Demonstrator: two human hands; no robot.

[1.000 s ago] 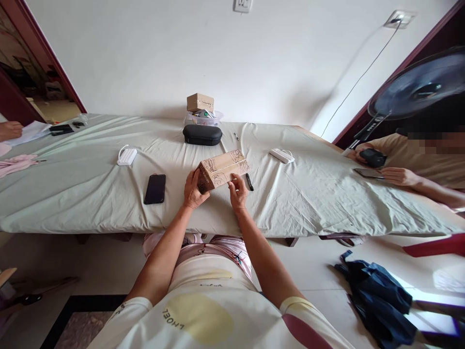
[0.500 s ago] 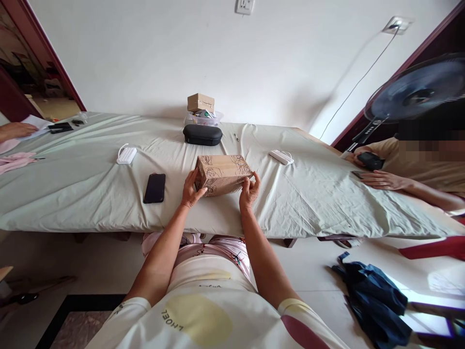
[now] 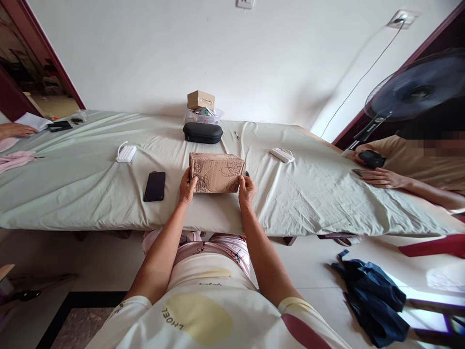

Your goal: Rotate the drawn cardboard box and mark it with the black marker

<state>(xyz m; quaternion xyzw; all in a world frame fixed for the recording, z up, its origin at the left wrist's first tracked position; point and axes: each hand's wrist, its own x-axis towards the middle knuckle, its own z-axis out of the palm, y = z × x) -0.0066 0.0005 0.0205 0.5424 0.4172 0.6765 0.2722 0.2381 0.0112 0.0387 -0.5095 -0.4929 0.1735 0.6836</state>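
Note:
Between my two hands is a brown cardboard box [image 3: 217, 175] with dark scribbled loops drawn near the corners of its faces. My left hand [image 3: 187, 188] grips its left end, thumb on the front face. On the right end, my right hand [image 3: 246, 190] closes with its thumb at the front edge. A small dark tip [image 3: 247, 173], perhaps of a pen, sticks up behind the right fingers; the rest of it is hidden. Left of the box a black smartphone [image 3: 154, 186] lies on the cloth.
A black zip case [image 3: 202, 133] lies behind the box, before a clear plastic tub [image 3: 214, 116] topped by a small carton [image 3: 201, 100]. White power banks [image 3: 126, 153] [image 3: 282, 155] lie either side. Other people's hands [image 3: 385, 178] [image 3: 18, 130] rest at both ends. A fan [image 3: 417, 92] stands right.
The box has been tipped and turned so that its scribbled front face now shows more fully. Both hands moved slightly left with it, and a dark tip now shows by the right fingers.

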